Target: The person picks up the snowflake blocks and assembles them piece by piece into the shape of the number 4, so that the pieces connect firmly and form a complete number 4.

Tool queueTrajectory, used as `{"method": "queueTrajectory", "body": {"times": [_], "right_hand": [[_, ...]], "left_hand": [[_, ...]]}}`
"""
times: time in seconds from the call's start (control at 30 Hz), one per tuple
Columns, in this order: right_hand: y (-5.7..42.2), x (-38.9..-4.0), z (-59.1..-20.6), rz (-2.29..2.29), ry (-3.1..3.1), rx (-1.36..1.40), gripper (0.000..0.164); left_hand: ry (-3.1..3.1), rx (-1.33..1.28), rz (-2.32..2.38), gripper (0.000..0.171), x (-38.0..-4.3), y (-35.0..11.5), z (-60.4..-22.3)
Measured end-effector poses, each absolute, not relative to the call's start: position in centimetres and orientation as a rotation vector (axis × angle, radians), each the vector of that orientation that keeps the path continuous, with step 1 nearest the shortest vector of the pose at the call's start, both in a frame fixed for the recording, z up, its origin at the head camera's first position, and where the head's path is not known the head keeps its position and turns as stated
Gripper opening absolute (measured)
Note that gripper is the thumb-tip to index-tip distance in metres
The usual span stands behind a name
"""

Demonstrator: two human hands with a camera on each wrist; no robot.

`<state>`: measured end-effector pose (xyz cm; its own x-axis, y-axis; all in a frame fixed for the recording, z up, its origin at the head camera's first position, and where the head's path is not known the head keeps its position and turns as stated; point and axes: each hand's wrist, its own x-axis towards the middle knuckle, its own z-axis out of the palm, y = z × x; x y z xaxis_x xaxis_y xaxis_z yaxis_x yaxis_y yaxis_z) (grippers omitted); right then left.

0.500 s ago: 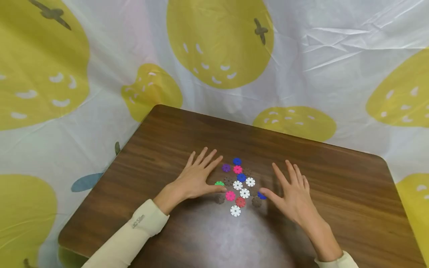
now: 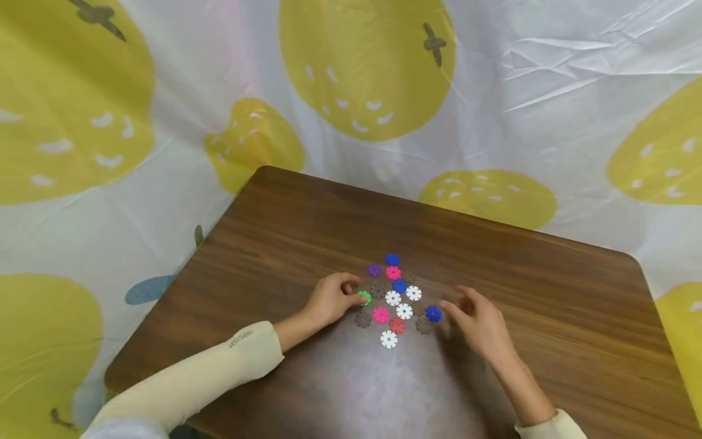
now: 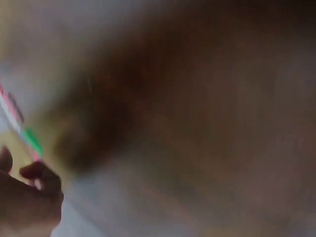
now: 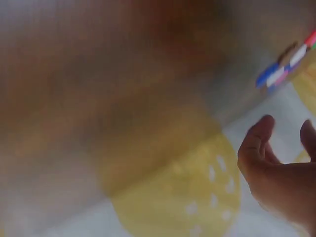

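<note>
Flat notched plastic discs lie in a loose cluster on the brown table point(image 2: 307, 207). In the head view my left hand point(image 2: 331, 299) is at the cluster's left side, its thumb tip right at the green disc point(image 2: 365, 297). Its fingers bend loosely, with a gap to the thumb. On the other side, my right hand point(image 2: 482, 323) has its thumb tip beside a blue disc point(image 2: 433, 313). In the right wrist view the thumb and fingers point(image 4: 254, 143) stand apart with nothing between them. The left wrist view shows a green disc point(image 3: 31, 140) just beyond the fingertips.
Between the hands lie white discs point(image 2: 389, 339), pink discs point(image 2: 381, 314), a red disc point(image 2: 397, 325), a purple disc point(image 2: 374, 269) and dark brown discs point(image 2: 363, 319). A white cloth with yellow fruit prints point(image 2: 367, 67) hangs behind the table.
Both hands had fingers spread wide; now the fingers are bent inward. The left hand's fingers have drawn back toward the green disc. The discs lie in the same arrangement.
</note>
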<state>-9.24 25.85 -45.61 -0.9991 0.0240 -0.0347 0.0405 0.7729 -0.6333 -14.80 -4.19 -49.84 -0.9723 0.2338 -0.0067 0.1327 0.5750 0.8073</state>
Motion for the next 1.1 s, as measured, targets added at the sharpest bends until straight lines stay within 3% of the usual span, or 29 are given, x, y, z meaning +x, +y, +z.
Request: {"method": "queueTrajectory", "body": {"times": [0.17,0.5,0.87,1.1], "right_hand": [[26.0,-9.4,-47.2,-1.082,2.838,0.145,0.050],[25.2,-9.3,-48.7,-1.011,3.025,0.001,0.035],[25.2,-9.0,-47.5,-1.024,2.877,0.139,0.022],[24.1,-8.3,-46.0,-1.365,2.855,0.093,0.018]], "left_hand": [[2.674,0.184,1.491,0.041,-14.4,-3.3,-50.5],[2.818,0.305,1.282,0.032,-14.1,-2.5,-50.8],[2.647,0.166,1.461,0.021,-15.2,-2.8,-50.4],[2.279,0.105,1.810,0.015,-14.0,-2.6,-48.4]]}}
